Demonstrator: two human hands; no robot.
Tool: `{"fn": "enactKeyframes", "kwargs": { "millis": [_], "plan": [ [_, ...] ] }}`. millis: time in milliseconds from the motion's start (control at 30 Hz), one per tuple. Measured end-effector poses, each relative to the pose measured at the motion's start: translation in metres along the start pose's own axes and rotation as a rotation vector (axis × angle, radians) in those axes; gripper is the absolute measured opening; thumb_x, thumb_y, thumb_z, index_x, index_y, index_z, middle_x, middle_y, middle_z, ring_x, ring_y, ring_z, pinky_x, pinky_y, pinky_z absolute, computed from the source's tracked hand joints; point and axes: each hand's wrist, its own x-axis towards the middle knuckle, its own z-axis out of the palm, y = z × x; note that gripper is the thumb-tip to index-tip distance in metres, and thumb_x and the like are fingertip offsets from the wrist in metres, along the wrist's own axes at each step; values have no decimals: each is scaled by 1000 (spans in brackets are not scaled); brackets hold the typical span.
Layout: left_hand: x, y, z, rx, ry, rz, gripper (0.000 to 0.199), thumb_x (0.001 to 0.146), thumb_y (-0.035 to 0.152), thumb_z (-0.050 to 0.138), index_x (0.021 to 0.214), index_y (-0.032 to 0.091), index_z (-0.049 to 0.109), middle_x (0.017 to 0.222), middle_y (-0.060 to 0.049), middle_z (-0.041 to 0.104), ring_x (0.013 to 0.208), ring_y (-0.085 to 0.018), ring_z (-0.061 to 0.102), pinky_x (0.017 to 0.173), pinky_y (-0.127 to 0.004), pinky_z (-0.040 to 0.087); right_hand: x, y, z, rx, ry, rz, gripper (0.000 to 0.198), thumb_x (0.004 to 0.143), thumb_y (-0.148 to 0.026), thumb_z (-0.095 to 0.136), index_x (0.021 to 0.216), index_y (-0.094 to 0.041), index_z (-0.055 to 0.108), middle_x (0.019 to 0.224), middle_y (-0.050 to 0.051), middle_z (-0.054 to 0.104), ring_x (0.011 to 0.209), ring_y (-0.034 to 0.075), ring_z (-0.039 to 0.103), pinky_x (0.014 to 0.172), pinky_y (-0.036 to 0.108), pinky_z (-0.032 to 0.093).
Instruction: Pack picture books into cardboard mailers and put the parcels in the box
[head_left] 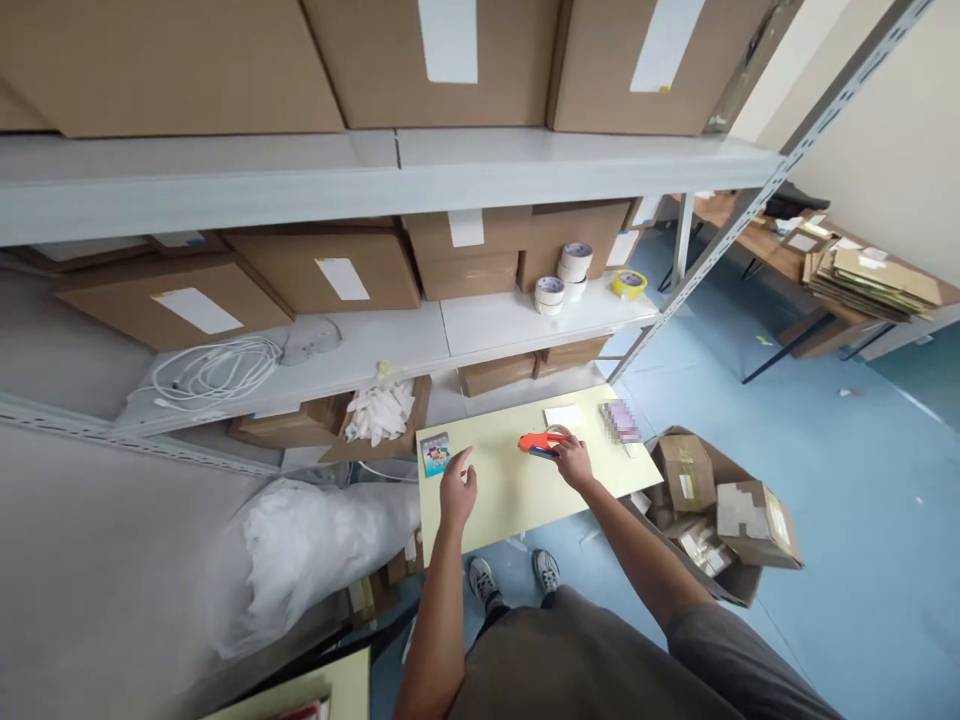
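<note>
While the right hand grips an orange-and-blue hand tool over the middle of the pale yellow table, I see the left hand empty, thumb and fingers parted, just right of the blue illustrated booklet. From my remote seat I judge the tool light, stiff and perhaps slick, best held by its right-hand end.

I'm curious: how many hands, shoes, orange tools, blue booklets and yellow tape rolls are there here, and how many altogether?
Hands: 2 (left hand, right hand)
Shoes: 2
Orange tool: 1, in the right hand
Blue booklet: 1
Yellow tape roll: 1
Total: 7
</note>
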Motion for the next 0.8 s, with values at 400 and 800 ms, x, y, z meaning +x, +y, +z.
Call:
{"fn": "enactKeyframes", "kwargs": {
  "millis": [400, 800],
  "plan": [
    [-47, 23, 99, 114, -35, -105, 43, 97, 22, 54, 137, 24, 68, 137, -12, 70, 120, -24, 70, 91, -35, 63, -56, 176, 58, 115, -172, 394, 40, 92, -14, 59, 127, -20, 77, 127, 13, 76, 136, 32, 53, 100, 38, 37],
    [-69, 59, 118, 100, -40, -142, 43, 95, 20, 57, 136, 23, 69, 138, -12, 71, 122, -23, 70, 92, -34, 62, -37, 135, 13, 555, 107, 152, 48, 90, -31, 62, 136, -19, 70, 124, 14, 77, 122, 31, 67, 104, 42, 52]
  ]
}}
